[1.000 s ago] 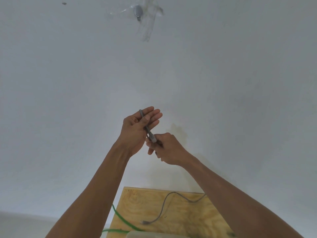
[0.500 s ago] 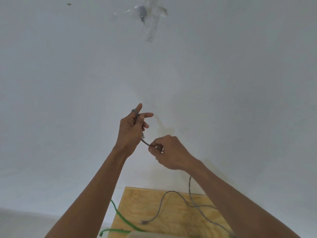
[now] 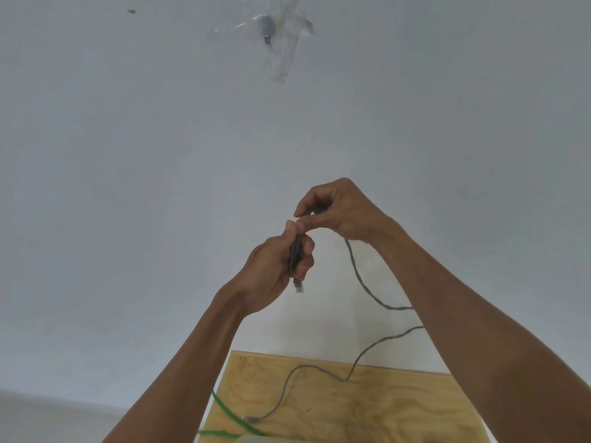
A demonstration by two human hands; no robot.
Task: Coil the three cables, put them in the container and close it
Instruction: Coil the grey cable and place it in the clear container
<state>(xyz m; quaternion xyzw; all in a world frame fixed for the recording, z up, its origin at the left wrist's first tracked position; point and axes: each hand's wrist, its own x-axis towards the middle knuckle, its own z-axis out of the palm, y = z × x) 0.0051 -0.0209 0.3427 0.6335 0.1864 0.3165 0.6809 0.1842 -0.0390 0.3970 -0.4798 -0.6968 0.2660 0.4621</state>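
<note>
Left hand [image 3: 275,270] raised in front of the wall, fingers curled round a small bundle of folded turns of the grey cable [image 3: 355,266]. The bundle stands roughly upright in the fist; a pale connector [image 3: 299,286] pokes out below the fingers.

Right hand [image 3: 339,212] just above and to the right of the left one, thumb and fingertips pinching the same grey cable where it leaves the top of the bundle. The two hands almost touch at the fingertips.

From under the right hand the grey cable hangs down in a slack curve, passes behind the right forearm, comes out again lower, and drops to the worktop [image 3: 383,407]. There it loops across the plywood surface and ends in a second connector [image 3: 252,419] near the front left of the board.

Green cable [image 3: 230,417] lies uncoiled at the left edge of the worktop, partly hanging off it, well below both hands.

Container: only a pale rounded sliver [image 3: 252,439] shows at the bottom edge of the view; cannot tell whether it is the container, nor what is in it.

Third cable: not made out.

Background: white wall [image 3: 128,187]; high up, a small grey fitting [image 3: 267,27] held under clear tape.
</note>
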